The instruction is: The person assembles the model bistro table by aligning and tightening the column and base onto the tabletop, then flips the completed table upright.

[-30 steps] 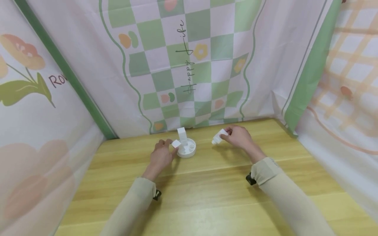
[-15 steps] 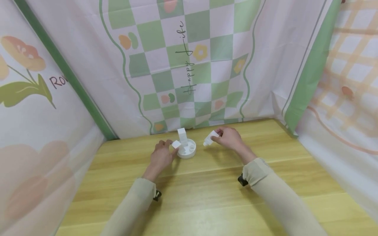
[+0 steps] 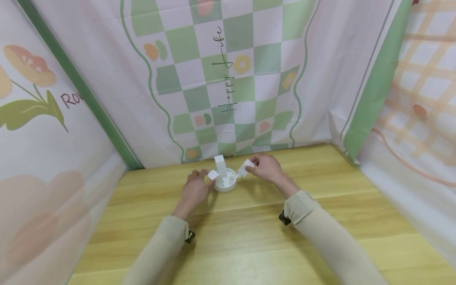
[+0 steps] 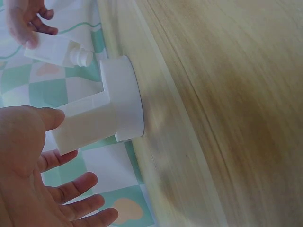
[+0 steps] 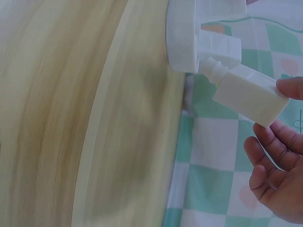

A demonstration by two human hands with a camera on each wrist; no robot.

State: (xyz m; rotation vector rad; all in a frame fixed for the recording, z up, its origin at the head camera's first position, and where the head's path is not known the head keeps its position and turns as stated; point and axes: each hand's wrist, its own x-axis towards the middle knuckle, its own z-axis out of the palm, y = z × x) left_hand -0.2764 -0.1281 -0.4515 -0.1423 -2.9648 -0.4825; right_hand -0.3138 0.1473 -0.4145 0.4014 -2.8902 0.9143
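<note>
A round white holder with a raised rim and circular sockets stands on the wooden table. Two square white bottles are upside down in it, a rear bottle and a left bottle. My left hand pinches the left bottle near its upward-facing base, thumb on one side and index finger on the other, remaining fingers spread. Between thumb and fingers, my right hand holds a third square white bottle by its base end. This one is tilted, its ridged, capless neck pointing down-left at the holder's right rim.
Behind the holder, a green-and-white checkered curtain hangs at the back edge of the wooden table. Patterned curtains also close off the left and right sides. Both wrists carry a small black device.
My right hand has moved left with its bottle, bringing the neck from well right of the holder to its right rim. The left hand and the other bottles have stayed in place.
</note>
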